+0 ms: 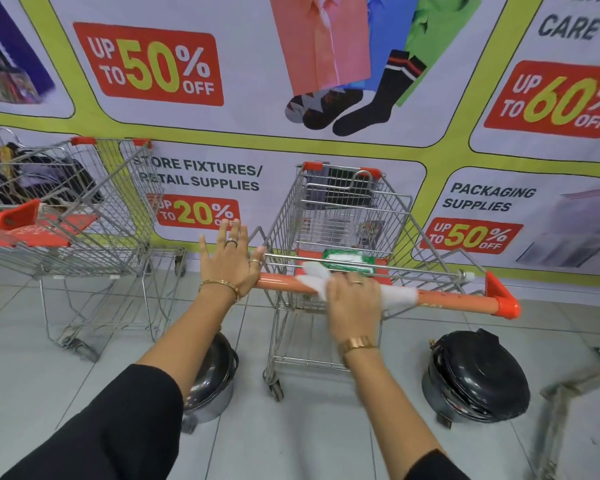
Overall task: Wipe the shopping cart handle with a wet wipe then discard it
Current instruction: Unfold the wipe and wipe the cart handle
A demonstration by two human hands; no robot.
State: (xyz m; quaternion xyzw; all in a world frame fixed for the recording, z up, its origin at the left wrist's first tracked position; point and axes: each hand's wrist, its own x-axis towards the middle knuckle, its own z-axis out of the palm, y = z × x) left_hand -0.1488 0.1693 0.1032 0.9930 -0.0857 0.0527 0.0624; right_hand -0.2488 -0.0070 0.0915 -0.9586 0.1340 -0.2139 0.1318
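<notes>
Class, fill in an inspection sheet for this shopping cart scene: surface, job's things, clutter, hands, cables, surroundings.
Surface: grey tiled floor.
Job's things: white wet wipe pressed on the orange cart handle; green wipes pack on the cart's seat.
Clutter: two black lidded bins, one left, one right, on the floor.
Hands: left hand open, palm at the handle's left end; right hand holding the wipe against the handle.
Cables: nothing seen.
Surroundings: second cart at left; sale banner on the wall.
</notes>
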